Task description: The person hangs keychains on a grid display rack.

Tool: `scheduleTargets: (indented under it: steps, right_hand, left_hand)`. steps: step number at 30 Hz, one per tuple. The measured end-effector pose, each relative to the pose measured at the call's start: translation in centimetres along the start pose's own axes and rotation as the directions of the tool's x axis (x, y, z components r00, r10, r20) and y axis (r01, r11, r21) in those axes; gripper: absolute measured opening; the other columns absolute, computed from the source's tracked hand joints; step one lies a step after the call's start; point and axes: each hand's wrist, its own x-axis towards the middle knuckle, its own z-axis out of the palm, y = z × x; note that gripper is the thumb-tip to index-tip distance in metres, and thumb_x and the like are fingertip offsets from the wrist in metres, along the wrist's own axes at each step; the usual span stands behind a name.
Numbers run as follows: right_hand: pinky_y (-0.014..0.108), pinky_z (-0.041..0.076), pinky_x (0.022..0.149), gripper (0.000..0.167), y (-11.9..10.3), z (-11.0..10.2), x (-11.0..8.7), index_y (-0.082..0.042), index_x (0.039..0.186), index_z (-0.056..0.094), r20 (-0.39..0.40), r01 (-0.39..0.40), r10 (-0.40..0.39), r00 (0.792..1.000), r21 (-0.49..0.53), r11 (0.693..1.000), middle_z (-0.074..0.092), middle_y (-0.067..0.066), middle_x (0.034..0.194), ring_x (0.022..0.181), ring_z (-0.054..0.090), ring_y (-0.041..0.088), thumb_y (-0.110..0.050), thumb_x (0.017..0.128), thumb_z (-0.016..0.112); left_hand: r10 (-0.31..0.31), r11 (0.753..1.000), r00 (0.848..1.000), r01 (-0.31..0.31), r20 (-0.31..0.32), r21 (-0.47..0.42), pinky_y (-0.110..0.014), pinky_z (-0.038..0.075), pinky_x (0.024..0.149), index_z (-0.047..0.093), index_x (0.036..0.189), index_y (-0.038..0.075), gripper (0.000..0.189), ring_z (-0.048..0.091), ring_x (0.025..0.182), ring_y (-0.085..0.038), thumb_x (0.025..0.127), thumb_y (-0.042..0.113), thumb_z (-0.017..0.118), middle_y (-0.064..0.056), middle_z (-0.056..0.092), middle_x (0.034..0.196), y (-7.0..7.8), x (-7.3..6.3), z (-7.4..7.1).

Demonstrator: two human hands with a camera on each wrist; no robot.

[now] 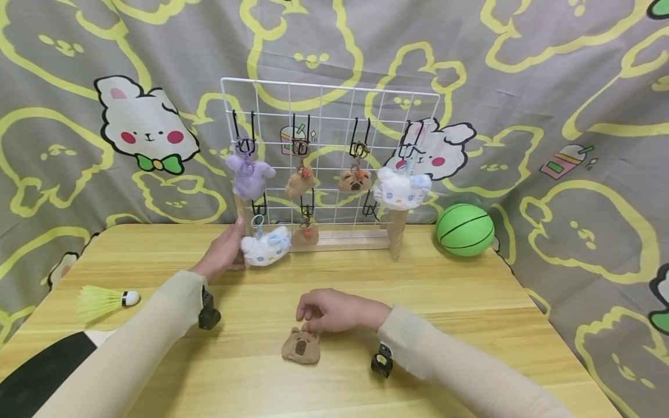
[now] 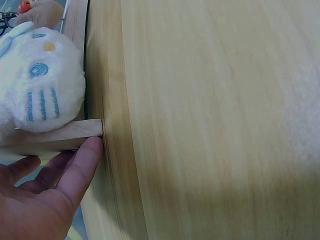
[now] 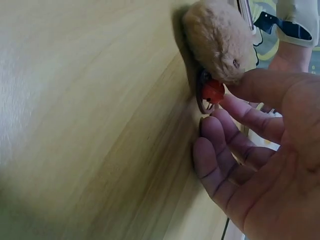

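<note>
A brown bear-like plush keychain [image 1: 301, 347] lies face up on the table, with a red bell [image 3: 213, 92] and a dark ring at its top. Right beside that bell are the thumb and index fingertip of my right hand [image 1: 337, 310], a gap between them; the other fingers bend loosely against the tabletop. My left hand [image 1: 222, 249] rests its fingers against the outer side of a wooden foot [image 2: 75, 132] of the white wire rack [image 1: 324, 93]. In front of that foot hangs a white cat plush [image 1: 266, 247] with blue details.
Black hooks on the rack hold a purple plush [image 1: 251, 179], several brown plushes [image 1: 355, 180] and another white cat plush [image 1: 401, 190]. A green ball [image 1: 465, 230] sits at the back right. A yellow shuttlecock [image 1: 107, 301] and a black-and-white object [image 1: 47, 366] lie at left.
</note>
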Motion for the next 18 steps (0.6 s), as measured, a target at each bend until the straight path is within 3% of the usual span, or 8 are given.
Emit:
scheduleTargets:
  steps: [8,18]
  right_hand:
    - [0.017,0.048,0.078,0.012,-0.48,0.18,-0.19,-0.010,0.107,0.068,-0.004,-0.036,0.036,0.999,-0.085,0.996,0.062,-0.005,0.088,0.080,0.052,0.000,-0.011,0.096,0.073]
    - [0.016,0.049,0.082,0.019,-0.86,0.12,-0.49,-0.011,0.107,0.067,0.030,-0.058,0.061,0.998,-0.106,0.993,0.063,-0.001,0.098,0.085,0.053,0.002,0.000,0.093,0.072]
  left_hand:
    - [-0.001,1.000,1.000,0.001,0.005,0.009,-0.057,0.052,0.109,-0.007,0.168,0.008,0.093,0.035,0.149,-0.057,0.102,0.073,0.004,-0.036,0.010,0.170,-0.08,-0.14,0.09]
    - [0.007,1.000,1.000,-0.007,0.008,0.014,-0.058,0.052,0.109,-0.007,0.168,0.006,0.094,0.033,0.149,-0.058,0.102,0.073,0.003,-0.036,0.008,0.170,-0.11,-0.20,0.09]
